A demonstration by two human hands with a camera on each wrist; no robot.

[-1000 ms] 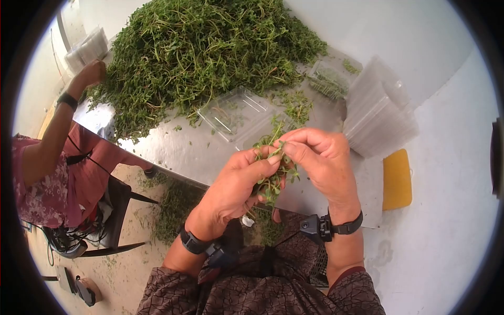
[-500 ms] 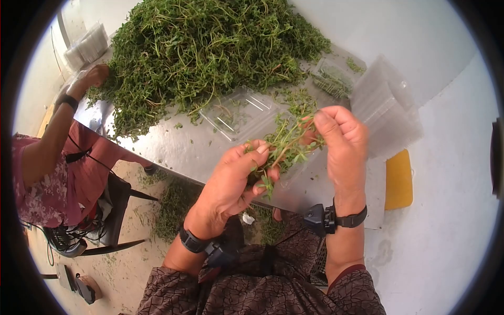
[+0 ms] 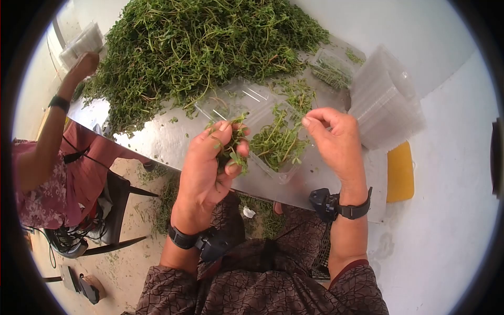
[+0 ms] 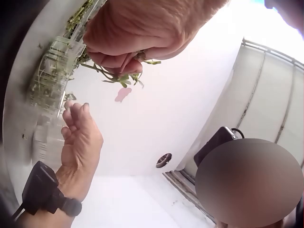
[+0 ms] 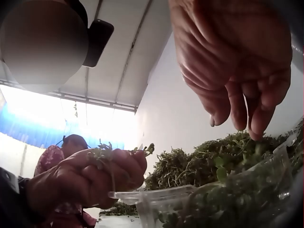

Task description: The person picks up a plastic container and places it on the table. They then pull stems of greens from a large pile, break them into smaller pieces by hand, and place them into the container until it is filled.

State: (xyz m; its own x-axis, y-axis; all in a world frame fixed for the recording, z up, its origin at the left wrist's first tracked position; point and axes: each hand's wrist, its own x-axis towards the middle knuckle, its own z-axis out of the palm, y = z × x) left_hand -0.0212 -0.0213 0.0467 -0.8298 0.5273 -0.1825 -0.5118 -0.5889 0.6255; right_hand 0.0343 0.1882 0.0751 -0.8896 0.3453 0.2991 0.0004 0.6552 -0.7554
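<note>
Green sprigs [image 3: 226, 156]: partly hidden within my left hand [image 3: 203, 160]. Leafy heap [image 3: 210, 52]: cropped by head view's top edge. Clear clamshell [image 5: 159, 198], right wrist view: cropped below; contents blurred, seemingly leafy.

Leafy green sprigs [image 3: 238, 158] are held beside an open clear box [image 3: 284, 178] of cut greens [image 3: 275, 142] near the desk [image 3: 173, 139] edge.

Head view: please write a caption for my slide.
The left hand grips leafy sprigs near an open plastic clamshell of greens.
</note>
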